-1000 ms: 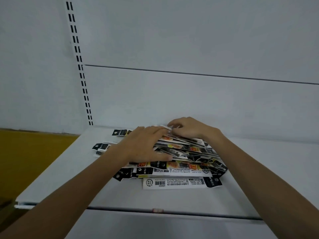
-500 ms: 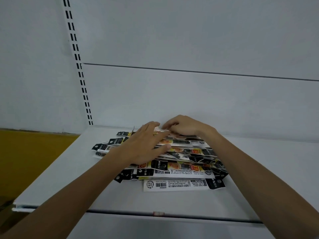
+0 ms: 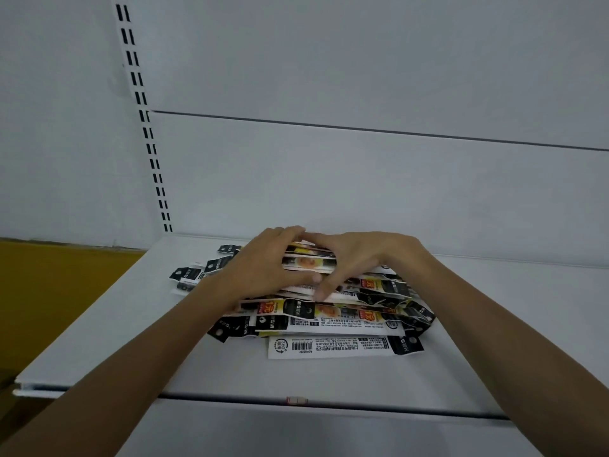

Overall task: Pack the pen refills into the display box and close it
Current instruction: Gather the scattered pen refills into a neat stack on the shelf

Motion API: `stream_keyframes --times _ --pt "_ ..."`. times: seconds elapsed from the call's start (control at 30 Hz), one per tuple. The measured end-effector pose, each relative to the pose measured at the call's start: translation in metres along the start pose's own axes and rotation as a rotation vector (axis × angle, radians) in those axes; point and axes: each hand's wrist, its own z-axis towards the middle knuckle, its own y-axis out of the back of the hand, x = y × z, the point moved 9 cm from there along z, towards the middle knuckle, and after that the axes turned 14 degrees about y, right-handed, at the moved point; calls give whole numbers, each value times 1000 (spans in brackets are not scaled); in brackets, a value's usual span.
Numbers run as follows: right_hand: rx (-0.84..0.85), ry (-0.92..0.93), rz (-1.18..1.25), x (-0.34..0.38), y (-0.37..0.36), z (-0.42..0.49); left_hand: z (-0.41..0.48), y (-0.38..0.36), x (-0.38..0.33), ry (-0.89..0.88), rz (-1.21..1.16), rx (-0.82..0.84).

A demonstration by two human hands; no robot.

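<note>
A loose heap of pen refill packets (image 3: 329, 319), long flat sleeves printed black, white and yellow, lies on the white shelf (image 3: 131, 324). My left hand (image 3: 263, 268) and my right hand (image 3: 359, 258) meet over the far part of the heap. Together they clasp a small bundle of packets (image 3: 308, 260) between fingers and thumbs, the fingertips touching at the back. One packet (image 3: 342, 347) lies face down at the front, barcode up. No display box is in view.
The shelf's back wall (image 3: 362, 179) rises just behind the heap. A slotted upright (image 3: 148, 136) runs up the wall at the left. Left of the shelf is a yellow-brown surface (image 3: 49, 291). The shelf's front edge (image 3: 296, 400) carries a small tag.
My left hand has slid from lying flat on the heap to its far side, closing with my right hand around a bundle of packets. The heap has been drawn slightly together.
</note>
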Motion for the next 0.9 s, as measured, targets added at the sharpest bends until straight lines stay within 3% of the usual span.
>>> stream_keyframes --times 0.17,0.4,0.53,0.73,0.83,0.9 --pt "-136 1 32 -12 19 -5 -2 8 29 49 222 18" --pt "-251 45 37 -10 29 -8 -7 24 22 7 -182 -93" --pt "-218 28 42 -11 25 -12 -1 20 -2 -59 -196 -34" --pt "-85 -42 135 -21 24 -32 16 12 -9 -41 -138 -70" --pt "-93 -69 35 -18 24 -29 18 7 -19 -57 -167 -34" --pt "-84 -52 -43 -14 14 -15 14 15 -33 -107 -209 -114"
